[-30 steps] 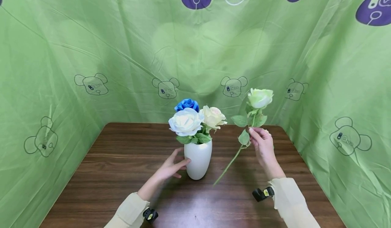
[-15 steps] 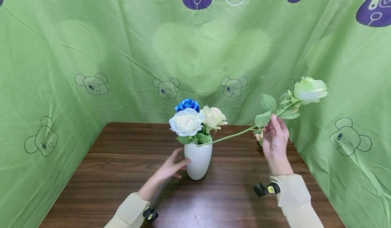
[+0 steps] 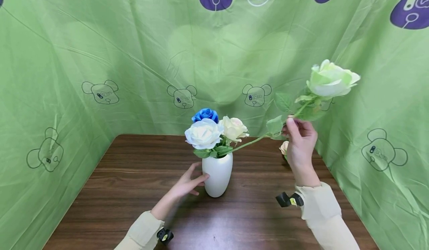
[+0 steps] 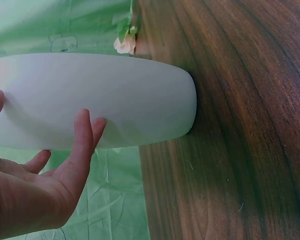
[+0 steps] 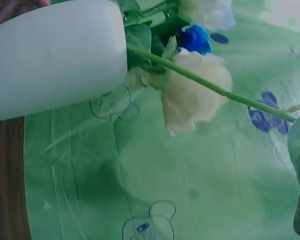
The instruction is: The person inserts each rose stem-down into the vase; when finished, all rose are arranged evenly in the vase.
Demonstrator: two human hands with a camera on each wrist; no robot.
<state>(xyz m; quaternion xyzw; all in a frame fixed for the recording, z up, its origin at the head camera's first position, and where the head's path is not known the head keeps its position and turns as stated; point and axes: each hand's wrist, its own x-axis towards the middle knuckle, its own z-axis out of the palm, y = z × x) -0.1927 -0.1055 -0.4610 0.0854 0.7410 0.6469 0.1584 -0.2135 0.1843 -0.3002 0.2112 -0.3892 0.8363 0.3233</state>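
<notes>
The white vase (image 3: pixel 217 175) stands upright on the table, holding a blue rose (image 3: pixel 205 115), a pale blue-white rose (image 3: pixel 204 134) and a cream rose (image 3: pixel 233 128). My left hand (image 3: pixel 187 181) touches the vase's left side with spread fingers, also seen along the vase wall (image 4: pixel 115 95) in the left wrist view. High on the right, my right hand (image 3: pixel 301 142) pinches the stem of a pale green rose (image 3: pixel 331 79). This rose leans to the right. Its stem (image 5: pixel 200 80) slopes down to the vase mouth, where its lower end is hidden.
A peach flower (image 3: pixel 284 148) lies on the brown wooden table (image 3: pixel 140 175), partly behind my right hand. Green cloth (image 3: pixel 140 56) with printed bear faces hangs at the back and sides.
My right hand has moved right and up with the green rose. The stem's lower end has swung from low beside the vase to its mouth. The left hand has stayed put.
</notes>
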